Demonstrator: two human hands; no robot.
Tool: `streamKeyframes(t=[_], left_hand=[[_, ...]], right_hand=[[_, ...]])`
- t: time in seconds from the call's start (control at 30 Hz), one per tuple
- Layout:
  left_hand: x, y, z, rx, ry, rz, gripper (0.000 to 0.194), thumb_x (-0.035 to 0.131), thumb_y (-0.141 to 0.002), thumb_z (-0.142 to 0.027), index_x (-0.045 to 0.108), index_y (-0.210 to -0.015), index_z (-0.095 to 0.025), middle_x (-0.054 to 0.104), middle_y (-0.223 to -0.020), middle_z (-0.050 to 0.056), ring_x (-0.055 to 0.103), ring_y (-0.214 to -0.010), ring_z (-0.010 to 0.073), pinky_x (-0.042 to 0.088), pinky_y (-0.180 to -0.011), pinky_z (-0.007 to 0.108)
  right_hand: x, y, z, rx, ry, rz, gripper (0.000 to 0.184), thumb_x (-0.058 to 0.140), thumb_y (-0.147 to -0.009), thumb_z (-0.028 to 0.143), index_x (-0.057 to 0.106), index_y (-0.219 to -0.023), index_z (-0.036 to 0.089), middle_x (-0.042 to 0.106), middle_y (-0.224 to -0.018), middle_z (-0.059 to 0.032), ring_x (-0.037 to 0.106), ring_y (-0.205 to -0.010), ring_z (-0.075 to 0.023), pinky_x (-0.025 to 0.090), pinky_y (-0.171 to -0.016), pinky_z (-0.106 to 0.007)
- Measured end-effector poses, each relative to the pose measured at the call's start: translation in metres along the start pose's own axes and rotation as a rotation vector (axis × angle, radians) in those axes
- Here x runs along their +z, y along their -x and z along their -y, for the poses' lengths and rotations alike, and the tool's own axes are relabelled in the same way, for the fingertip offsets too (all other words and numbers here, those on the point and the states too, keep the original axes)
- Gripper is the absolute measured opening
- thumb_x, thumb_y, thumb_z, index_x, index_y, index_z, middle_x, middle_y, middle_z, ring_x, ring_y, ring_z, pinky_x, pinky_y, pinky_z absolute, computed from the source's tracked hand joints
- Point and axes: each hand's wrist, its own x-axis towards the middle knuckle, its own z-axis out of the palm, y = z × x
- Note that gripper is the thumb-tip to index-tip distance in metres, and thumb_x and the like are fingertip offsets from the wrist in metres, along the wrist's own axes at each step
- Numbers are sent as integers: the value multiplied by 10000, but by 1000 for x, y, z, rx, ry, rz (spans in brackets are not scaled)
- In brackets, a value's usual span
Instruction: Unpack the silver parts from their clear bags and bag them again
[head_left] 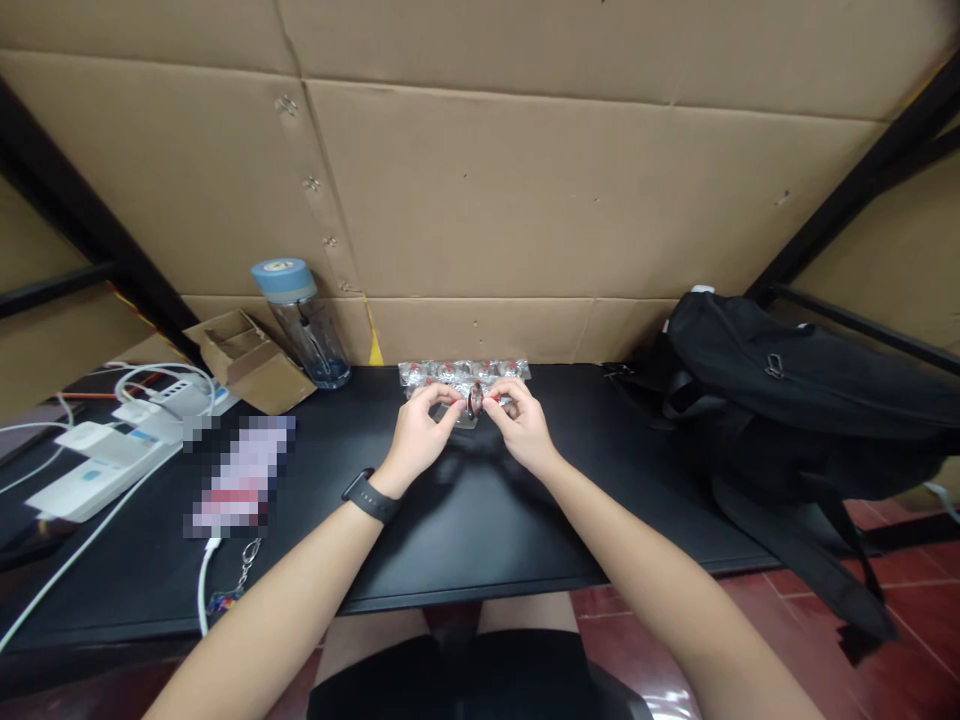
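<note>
Between my two hands is a small, shiny brown-and-red item (476, 398), too small to make out its kind. My left hand (429, 425) pinches its left side with thumb and forefinger, and wears a dark watch on the wrist. On the opposite side, the thumb and forefinger of my right hand (523, 425) are closed on it, by a red bit. Just behind the hands lies a row of clear, shiny packets (465, 371) with red marks. My fingers hide part of the packets nearer to me.
At left stand a blue-lidded bottle (311, 335), an opened cardboard box (259, 365) and white power strips (105, 470) with cables. A blurred-out phone-like object (244, 475) is plugged into a cable. A black backpack (810, 390) occupies the right; a cardboard wall (525, 200) closes the back.
</note>
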Motion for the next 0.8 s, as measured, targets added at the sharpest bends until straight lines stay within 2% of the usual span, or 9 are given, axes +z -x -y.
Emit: streamKeyframes(t=[0.37, 0.47, 0.53, 0.63, 0.7, 0.8], left_hand=[[2, 2, -3, 4, -7, -12, 112, 663, -896, -328, 679, -877, -220, 736, -915, 32, 691, -917, 196, 530, -906, 333], [3, 3, -3, -3, -2, -8, 111, 666, -895, -328, 677, -876, -219, 735, -914, 30, 692, -913, 195, 529, -898, 327], [4, 4, -3, -4, 4, -8, 111, 659, -899, -326, 678, -877, -219, 735, -919, 30, 693, -912, 193, 527, -901, 325], [4, 4, -1, -3, 3, -2, 113, 647, -903, -327, 684, -887, -222, 737, -927, 29, 694, -907, 188, 525, -907, 324], [4, 4, 1, -5, -20, 2, 108, 650, -898, -325, 688, -885, -225, 738, -930, 27, 694, -908, 187, 522, -909, 327], [2, 3, 3, -15, -74, 11, 97, 658, -886, -324, 696, -889, -234, 741, -945, 23, 692, -924, 188, 517, -918, 342]], right_hand=[[3, 2, -8, 11, -29, 10, 236, 668, -905, 453, 662, -905, 218, 595, -1045, -74, 605, -951, -202, 526, -703, -279], [4, 2, -7, 23, -72, 15, 233, 689, -891, 448, 664, -895, 216, 610, -1109, -84, 620, -1022, -219, 546, -738, -289], [5, 3, -6, 73, -162, 45, 243, 700, -884, 451, 651, -894, 213, 618, -1201, -85, 647, -1022, -216, 571, -780, -312], [4, 3, -3, 194, -296, 109, 293, 720, -860, 483, 625, -900, 208, 627, -1267, -83, 697, -887, -188, 616, -784, -360], [3, 3, -1, 253, -341, 142, 332, 746, -833, 497, 634, -990, 226, 647, -1245, -75, 710, -829, -180, 639, -774, -384], [1, 2, 0, 301, -373, 188, 478, 771, -814, 485, 634, -1227, 285, 659, -1261, -64, 729, -861, -187, 649, -831, -412]])
